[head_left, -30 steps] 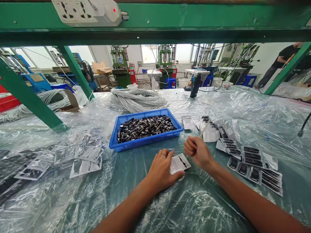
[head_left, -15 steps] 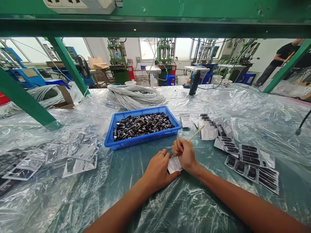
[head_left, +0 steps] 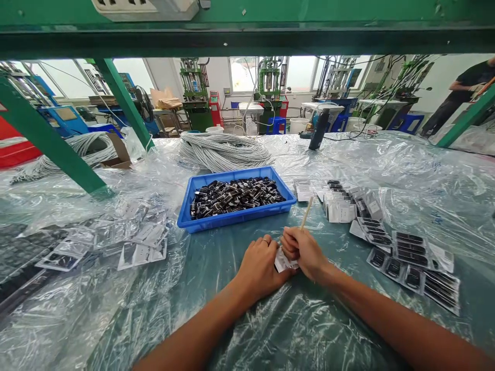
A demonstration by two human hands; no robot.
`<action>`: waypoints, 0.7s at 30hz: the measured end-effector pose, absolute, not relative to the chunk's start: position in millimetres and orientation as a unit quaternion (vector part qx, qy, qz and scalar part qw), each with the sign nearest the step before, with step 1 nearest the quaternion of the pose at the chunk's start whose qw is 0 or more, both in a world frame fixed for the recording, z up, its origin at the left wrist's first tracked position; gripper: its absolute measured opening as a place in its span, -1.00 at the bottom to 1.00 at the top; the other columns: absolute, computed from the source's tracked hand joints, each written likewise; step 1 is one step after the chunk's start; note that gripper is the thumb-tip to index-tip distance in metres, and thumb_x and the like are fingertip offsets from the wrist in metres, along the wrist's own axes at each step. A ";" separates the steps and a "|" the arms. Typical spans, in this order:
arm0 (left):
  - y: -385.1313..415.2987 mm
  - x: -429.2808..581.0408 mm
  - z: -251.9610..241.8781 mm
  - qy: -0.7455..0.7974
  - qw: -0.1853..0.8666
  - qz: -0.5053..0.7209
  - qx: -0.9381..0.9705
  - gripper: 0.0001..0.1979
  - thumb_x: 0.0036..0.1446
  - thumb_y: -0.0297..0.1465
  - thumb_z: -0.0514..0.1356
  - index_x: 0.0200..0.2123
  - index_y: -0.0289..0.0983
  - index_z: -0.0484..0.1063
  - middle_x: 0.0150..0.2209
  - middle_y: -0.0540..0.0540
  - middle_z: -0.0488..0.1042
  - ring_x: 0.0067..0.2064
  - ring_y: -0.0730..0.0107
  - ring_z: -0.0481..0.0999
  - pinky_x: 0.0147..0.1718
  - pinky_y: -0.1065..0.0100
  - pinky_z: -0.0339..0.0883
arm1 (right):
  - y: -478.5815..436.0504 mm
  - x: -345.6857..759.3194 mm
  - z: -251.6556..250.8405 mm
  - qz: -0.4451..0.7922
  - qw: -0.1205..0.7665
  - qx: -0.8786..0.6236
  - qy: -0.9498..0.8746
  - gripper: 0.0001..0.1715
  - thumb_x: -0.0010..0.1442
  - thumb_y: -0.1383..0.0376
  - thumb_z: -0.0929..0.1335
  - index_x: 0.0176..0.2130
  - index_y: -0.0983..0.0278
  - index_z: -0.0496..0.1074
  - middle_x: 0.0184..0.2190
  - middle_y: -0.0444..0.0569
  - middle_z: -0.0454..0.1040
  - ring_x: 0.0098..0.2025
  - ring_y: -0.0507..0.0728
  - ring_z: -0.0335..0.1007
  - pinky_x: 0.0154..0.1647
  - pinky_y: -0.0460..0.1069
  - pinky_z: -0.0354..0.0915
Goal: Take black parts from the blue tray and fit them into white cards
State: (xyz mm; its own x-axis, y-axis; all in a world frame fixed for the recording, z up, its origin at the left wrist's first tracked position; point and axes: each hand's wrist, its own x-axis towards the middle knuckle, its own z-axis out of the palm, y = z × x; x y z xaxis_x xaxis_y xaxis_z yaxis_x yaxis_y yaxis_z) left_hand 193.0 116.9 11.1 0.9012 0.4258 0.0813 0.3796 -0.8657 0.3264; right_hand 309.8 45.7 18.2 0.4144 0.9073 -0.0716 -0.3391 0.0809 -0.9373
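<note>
My left hand (head_left: 260, 269) presses a small flat packet with a white printed face (head_left: 283, 262) against the plastic-covered table, its thumb along the near edge and fingers along the far left edge. Closed in a fist, my right hand (head_left: 305, 253) grips a thin pale stick (head_left: 307, 212) whose upper end sticks up above the fist. The stick's lower end is hidden by the hand, which covers the packet's right part. Beyond both hands stands a blue tray (head_left: 235, 221) heaped with small black pieces (head_left: 235, 197).
Clear packets with black pieces (head_left: 410, 250) lie in overlapping rows at right. More packets (head_left: 143, 252) are piled at left. Behind the tray sit a coil of grey cable (head_left: 224, 152) and a dark handheld tool (head_left: 319, 130). A green frame post (head_left: 124, 103) rises at left; a person (head_left: 460, 95) stands far right.
The view has swung slightly left, so everything sits further right. The stick has tipped from leaning right to nearly upright, and my right fist covers more of the packet.
</note>
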 end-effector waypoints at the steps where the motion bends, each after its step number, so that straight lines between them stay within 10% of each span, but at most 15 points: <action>1: 117.0 193.3 11.1 0.210 0.148 0.075 0.964 -0.54 0.05 0.01 0.22 -0.22 -0.27 0.39 -0.17 -0.19 0.42 -0.11 0.05 0.46 -0.13 0.11 0.34 | 42.6 309.9 19.5 0.475 0.660 -0.502 -0.294 -0.46 0.14 0.17 0.29 -0.70 0.19 -0.04 -0.75 -0.28 -0.12 -0.68 -0.06 -0.27 -0.64 -0.02 -0.28; 21: 116.3 197.8 11.0 0.231 0.294 0.084 0.924 -0.55 -0.13 -0.22 0.41 -0.18 -0.28 0.42 -0.20 -0.12 0.41 -0.15 0.12 0.44 -0.16 0.18 0.32 | 62.7 305.9 12.2 0.400 0.771 -0.412 -0.276 -0.39 0.14 0.09 0.35 -0.72 0.23 0.01 -0.73 -0.24 -0.06 -0.65 -0.04 -0.18 -0.58 0.00 -0.22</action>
